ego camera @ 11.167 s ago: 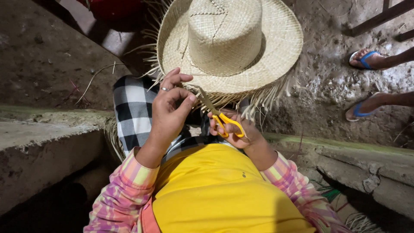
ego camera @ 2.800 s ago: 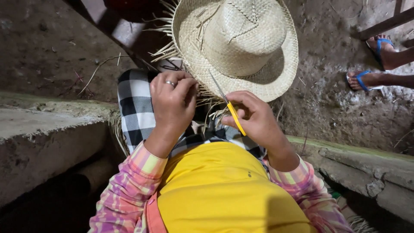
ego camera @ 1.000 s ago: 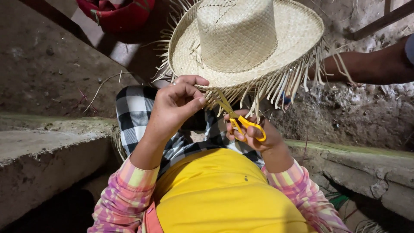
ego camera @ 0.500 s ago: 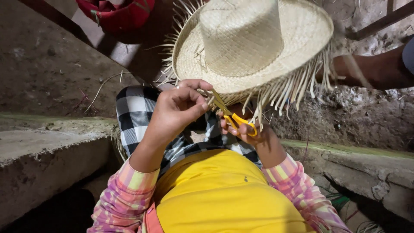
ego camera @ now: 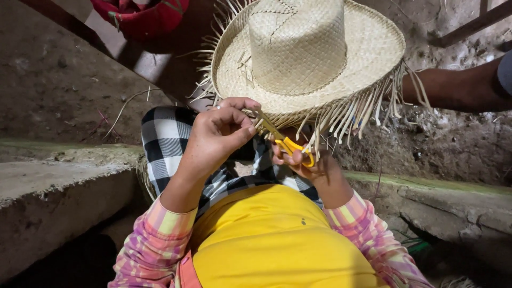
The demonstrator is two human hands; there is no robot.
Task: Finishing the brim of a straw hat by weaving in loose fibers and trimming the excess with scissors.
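Observation:
A woven straw hat with loose fringe strands around its brim rests on my lap, over a black-and-white checked cloth. My left hand pinches the near edge of the brim between thumb and fingers. My right hand sits just under the brim and holds yellow-handled scissors, their blades pointing up-left into the brim edge beside my left fingers. My right fingers are partly hidden by the hanging strands.
A concrete ledge runs on the left and another on the right, with a dirt floor beyond. A red object lies at the top left. Another person's arm reaches in from the right, behind the hat.
Over the last second the hat has shifted slightly right and turned in my hands. The scissors stay at the brim edge, and my left hand keeps its pinch there.

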